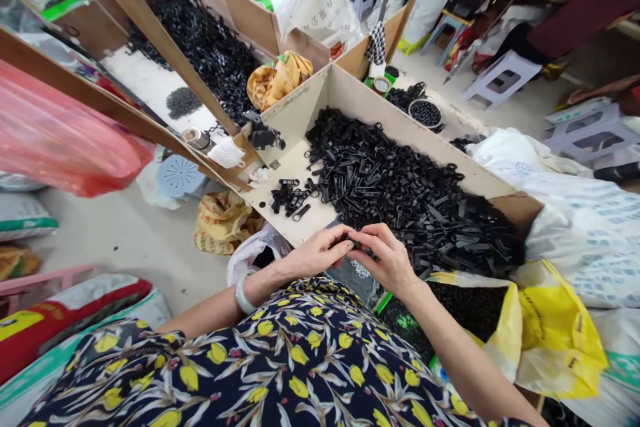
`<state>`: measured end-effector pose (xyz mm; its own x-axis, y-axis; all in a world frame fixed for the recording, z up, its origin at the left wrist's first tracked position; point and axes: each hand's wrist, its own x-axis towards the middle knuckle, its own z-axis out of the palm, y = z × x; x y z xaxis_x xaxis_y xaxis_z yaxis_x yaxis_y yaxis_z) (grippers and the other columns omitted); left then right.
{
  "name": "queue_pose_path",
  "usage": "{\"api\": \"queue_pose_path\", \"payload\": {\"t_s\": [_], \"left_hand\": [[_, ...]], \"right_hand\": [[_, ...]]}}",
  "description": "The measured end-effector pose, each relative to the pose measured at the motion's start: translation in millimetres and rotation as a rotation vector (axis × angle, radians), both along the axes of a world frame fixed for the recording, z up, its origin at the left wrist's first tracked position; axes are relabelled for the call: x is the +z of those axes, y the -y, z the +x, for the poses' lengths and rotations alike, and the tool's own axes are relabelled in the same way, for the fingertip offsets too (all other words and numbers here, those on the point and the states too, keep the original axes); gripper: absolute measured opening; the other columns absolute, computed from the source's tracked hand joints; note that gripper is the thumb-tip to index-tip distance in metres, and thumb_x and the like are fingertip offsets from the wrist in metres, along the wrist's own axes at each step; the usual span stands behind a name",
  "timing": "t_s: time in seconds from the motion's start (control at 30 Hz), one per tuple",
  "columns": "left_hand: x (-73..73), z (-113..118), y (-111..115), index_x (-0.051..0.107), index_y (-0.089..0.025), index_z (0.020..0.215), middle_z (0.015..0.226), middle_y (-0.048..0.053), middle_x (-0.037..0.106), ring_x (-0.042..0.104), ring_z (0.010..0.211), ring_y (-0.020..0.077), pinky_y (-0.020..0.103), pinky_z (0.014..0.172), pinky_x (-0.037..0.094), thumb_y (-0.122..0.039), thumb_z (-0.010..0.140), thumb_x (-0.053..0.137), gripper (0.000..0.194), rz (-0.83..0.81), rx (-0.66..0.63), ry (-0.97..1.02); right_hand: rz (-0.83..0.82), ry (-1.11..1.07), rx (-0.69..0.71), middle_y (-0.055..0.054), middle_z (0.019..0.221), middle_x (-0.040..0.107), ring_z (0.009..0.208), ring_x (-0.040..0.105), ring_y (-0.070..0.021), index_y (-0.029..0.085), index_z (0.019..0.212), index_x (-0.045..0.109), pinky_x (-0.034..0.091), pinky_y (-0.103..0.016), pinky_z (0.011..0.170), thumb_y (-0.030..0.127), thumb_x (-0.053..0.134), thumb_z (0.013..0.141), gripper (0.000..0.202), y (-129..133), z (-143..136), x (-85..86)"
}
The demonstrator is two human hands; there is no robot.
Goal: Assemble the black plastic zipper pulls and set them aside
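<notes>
1. Black part (pixel 354 244), small and mostly covered by fingers, just below the centre of the frame; pinched between both hands, above the near edge of the work area. Long axis too hidden to make out.
2. Left grip (pixel 320 250): closed on the black part from the left, thumb and forefinger together at the tips.
3. Right grip (pixel 389 257): closed on the same part from the right, fingertips meeting those opposite. Neither nearer; both touching.
4. Just beyond, up and to the right of both grips: large heap of black pieces (pixel 390 180), mostly slim and elongated, lying at every angle.
5. Up and to the left: small cluster of similar pieces (pixel 287 199), with one loose piece (pixel 301 213) beside it, slanting towards the upper right.
6. Between cluster and heap: pale strip of table (pixel 313 221), within reach of the left grip.
7. Edges: pale wall (pixel 385 110) behind the heap, running from upper centre down to the right; white plastic bag (pixel 240 267) below the table's left edge; yellow-and-white bag (pixel 560 327) at lower right, beyond the right forearm.
8. Close below the grips: patterned garment (pixel 300 353), limiting room towards the body.
</notes>
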<state>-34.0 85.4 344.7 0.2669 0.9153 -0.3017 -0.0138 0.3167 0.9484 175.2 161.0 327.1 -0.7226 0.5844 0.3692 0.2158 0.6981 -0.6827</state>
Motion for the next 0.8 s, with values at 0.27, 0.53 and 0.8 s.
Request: {"api": "queue_pose_path", "payload": {"t_s": [0.27, 0.53, 0.8], "left_hand": [[-18.1, 33, 32, 0.070, -0.022, 0.114, 0.082, 0.001, 0.065, 0.058, 0.078, 0.0179, 0.026, 0.068, 0.048, -0.041, 0.097, 0.061, 0.027, 0.078, 0.210, -0.206], [-55.8, 46, 46, 0.062, -0.019, 0.116, 0.077, -0.002, 0.056, 0.046, 0.059, 0.0106, 0.022, 0.054, 0.038, -0.054, 0.101, 0.054, 0.038, -0.032, 0.343, 0.103], [-165.9, 21, 17, 0.065, -0.019, 0.115, 0.070, -0.002, 0.057, 0.051, 0.055, 0.0131, 0.025, 0.060, 0.047, -0.046, 0.103, 0.047, 0.034, -0.049, 0.513, -0.311]], "right_hand": [[0.031, -0.014, 0.024, -0.007, 0.107, 0.071, 0.091, 0.072, -0.0169, 0.029, 0.136, 0.070, 0.064, -0.028, 0.079, 0.025, 0.067, 0.101, 0.035, 26, 20, -26.0], [-0.654, -0.205, -0.145, -0.010, 0.126, 0.066, 0.107, 0.069, -0.0211, 0.029, 0.137, 0.068, 0.061, -0.038, 0.093, 0.047, 0.064, 0.101, 0.041, 47, 5, -57.5], [-0.936, -0.137, -0.487, -0.009, 0.096, 0.077, 0.084, 0.070, -0.0217, 0.016, 0.104, 0.078, 0.059, -0.035, 0.080, 0.072, 0.062, 0.087, 0.060, 32, -61, -148.1]]}}
